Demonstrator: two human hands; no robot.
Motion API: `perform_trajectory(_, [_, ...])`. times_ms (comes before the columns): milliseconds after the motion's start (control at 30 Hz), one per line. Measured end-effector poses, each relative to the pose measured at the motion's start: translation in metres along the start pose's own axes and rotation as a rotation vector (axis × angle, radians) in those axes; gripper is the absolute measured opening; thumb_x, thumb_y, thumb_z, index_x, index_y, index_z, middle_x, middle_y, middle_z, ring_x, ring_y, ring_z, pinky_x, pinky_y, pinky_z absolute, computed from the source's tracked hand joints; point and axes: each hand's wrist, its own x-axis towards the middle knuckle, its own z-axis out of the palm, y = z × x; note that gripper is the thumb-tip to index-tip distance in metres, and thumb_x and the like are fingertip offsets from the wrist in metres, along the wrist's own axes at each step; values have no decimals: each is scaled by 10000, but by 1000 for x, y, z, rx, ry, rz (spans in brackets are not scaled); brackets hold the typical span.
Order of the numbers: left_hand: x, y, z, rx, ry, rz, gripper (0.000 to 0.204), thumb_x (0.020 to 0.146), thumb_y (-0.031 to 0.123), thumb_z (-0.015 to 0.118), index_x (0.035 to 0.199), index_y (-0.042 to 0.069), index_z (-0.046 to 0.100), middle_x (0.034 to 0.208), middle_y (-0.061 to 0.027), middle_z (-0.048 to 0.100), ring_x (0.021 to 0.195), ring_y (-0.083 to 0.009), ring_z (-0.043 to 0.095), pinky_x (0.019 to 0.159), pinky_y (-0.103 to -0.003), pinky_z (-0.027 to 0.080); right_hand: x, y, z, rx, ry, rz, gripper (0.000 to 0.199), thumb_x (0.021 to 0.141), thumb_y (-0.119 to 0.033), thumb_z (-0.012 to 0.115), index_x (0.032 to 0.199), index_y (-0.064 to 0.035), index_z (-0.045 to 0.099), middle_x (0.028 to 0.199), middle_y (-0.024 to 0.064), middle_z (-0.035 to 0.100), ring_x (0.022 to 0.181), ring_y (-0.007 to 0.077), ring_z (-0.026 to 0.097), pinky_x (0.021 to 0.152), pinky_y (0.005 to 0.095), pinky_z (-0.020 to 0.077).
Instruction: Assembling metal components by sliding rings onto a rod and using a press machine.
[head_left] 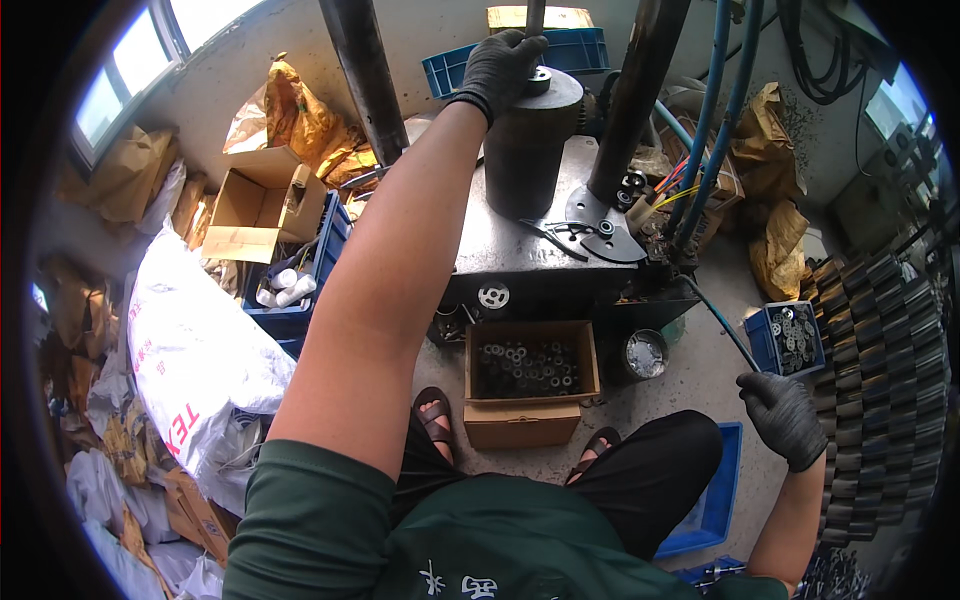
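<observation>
one lever (722,322) is gripped in the right hand (783,420).

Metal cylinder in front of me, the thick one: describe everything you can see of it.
The metal cylinder is thick and solid-looking, with a dark grey side and a paler, flat, worn-looking top. It stands upright on the shiny metal bed. On its top sits a small dark round part with a lighter centre. The gloved left grip hides part of the top; whether it touches the cylinder is unclear. A black curved strip lies near its base.
</observation>
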Motion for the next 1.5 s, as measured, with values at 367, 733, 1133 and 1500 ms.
perform_trajectory(367, [2,-5,0,55,28,0,410,913,381,683,1099,19,735,878,-81,720,820,-169,696,792,-333,585,7,3,-6,45,1,-16,231,880,-77,639,1077,19,712,929,238,709,874,379,707,790,425,562])
perform_trajectory(733, [6,-11,2,95,22,78,468,949,414,655,1222,35,685,962,-96,732,880,-186,696,831,-337,561,180,36,-94,-33,862,-263,182,971,-115,633,1103,-28,723,1015,190,734,947,305,729,839,365,552])
perform_trajectory(1133, [-4,-3,-1,-69,-43,154,301,975,217,689,1224,53,650,942,-22,663,879,-100,598,823,-276,497,221,-6,-118,-226,720,70,578,983,-614,526,1163,-99,718,1052,175,737,1014,363,697,867,431,531])
perform_trajectory(1500, [-219,16,37,-677,-96,143,371,1037,392,581,1176,48,588,874,-53,601,805,-163,634,723,-310,551,173,-7,-108,-177,677,28,443,996,-479,585,1073,-66,725,974,201,723,938,391,695,823,441,539])
